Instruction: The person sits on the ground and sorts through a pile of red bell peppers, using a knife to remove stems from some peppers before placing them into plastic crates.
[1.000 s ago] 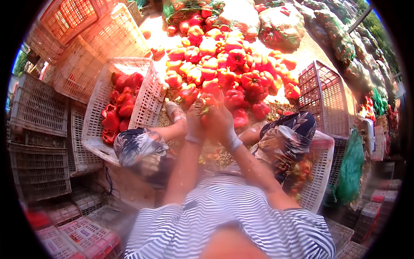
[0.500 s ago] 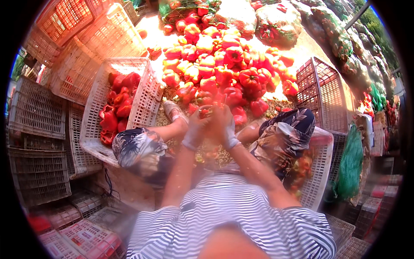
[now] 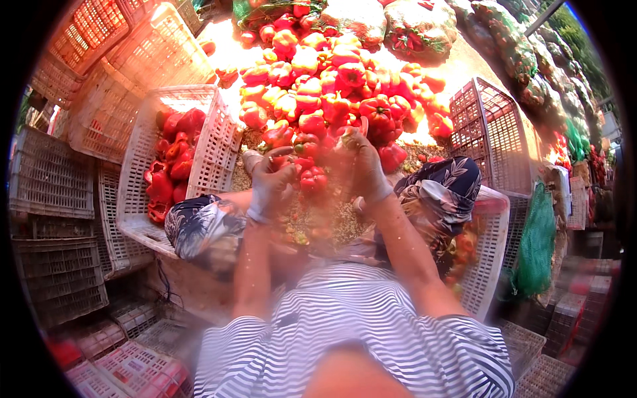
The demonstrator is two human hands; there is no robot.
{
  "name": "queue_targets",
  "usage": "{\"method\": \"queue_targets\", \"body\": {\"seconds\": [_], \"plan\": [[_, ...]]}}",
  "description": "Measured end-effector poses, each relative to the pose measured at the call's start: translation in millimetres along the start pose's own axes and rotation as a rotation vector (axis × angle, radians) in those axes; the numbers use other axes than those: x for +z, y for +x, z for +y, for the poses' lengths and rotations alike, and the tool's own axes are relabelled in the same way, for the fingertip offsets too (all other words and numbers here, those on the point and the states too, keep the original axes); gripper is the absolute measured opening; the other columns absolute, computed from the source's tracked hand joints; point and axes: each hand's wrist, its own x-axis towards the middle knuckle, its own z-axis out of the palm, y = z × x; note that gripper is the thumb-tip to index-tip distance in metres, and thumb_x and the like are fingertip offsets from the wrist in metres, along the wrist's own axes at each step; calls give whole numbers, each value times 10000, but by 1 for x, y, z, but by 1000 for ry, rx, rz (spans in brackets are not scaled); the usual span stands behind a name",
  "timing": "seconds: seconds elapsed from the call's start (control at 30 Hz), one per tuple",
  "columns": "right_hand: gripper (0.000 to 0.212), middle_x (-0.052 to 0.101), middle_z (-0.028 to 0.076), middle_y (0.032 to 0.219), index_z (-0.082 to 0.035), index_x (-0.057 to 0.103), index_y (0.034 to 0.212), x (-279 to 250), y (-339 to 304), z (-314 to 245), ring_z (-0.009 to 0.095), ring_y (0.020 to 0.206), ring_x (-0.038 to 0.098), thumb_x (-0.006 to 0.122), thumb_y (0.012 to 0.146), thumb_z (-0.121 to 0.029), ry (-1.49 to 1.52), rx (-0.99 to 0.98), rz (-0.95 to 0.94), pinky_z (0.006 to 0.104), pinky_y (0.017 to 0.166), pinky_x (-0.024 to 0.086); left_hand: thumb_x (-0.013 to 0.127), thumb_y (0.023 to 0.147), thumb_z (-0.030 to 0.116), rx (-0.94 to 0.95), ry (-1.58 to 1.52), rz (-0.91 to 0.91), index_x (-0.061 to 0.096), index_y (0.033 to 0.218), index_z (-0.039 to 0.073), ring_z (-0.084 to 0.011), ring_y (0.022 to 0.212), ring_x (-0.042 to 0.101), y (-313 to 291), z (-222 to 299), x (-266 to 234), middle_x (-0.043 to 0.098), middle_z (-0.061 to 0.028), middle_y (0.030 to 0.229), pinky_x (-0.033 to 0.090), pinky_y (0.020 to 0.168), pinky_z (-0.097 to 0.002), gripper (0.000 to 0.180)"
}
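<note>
Stacked grey crates (image 3: 50,179), far left of the pepper heap (image 3: 345,86), empty as far as visible. Orange crates (image 3: 113,53), upper left of the heap, tilted and nested. White crate (image 3: 212,142), just left of the heap, upright, holding red peppers (image 3: 172,166) piled along its left wall. Patterned knee (image 3: 199,225), below the white crate and lower left of the heap, dark cloth with pale leaf print. Left hand (image 3: 269,182), gloved, at the near edge of the heap, fingers curled around a red pepper (image 3: 312,178); grip half closed, thumb on top. Same pepper at the near edge of the heap, between both hands, touching both. Right hand (image 3: 361,162), gloved, just right of the pepper, fingers bent and pressed to its side; how tightly, blurred and not clear. Heap itself: red and orange peppers, loose, spread above the hands, sunlit. Net sacks (image 3: 418,26), above the heap, filled with red and green produce. Second patterned knee (image 3: 444,189), lower right of the heap. Pink crate (image 3: 494,132), right of the heap, standing on edge. White basket (image 3: 491,259), lower right of the heap, partly hidden behind the knee. Green net (image 3: 534,245), far right of the heap, hanging. Striped shirt (image 3: 358,331), below the heap, at the lower edge.
</note>
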Motion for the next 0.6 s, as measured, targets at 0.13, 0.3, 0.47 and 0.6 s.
{"method": "queue_targets", "body": {"seconds": [0.13,0.3,0.47,0.6], "plan": [[375,697,79,847,-121,614,1004,-7,-23,-146,131,496,548,564,979,-491,-30,-481,226,270,450,493,692,903,52,255,223,423,618,1210,28,-25,627,538,34,85,-104,625,10,812,414,531,-159,317],[581,589,97,717,-145,592,994,-157,-5,-295,328,502,601,436,920,-699,23,-716,542,594,492,573,741,871,288,360,1355,960,468,1416,20,-389,1205,551,50,99,-241,541,-258,1316,464,994,-441,665],[413,676,130,894,-69,636,1017,-164,17,-245,213,556,597,566,946,-470,-9,-436,357,387,467,540,741,850,404,325,1443,342,539,1365,95,-410,1166,582,61,67,-144,576,-241,1281,506,936,-467,633],[356,688,131,963,-53,609,1159,-103,38,-161,101,555,568,650,951,-339,-204,-265,223,230,461,473,715,846,331,39,1745,-382,585,1236,141,-335,994,678,78,0,-27,641,-140,1159,549,809,-443,453]]}}
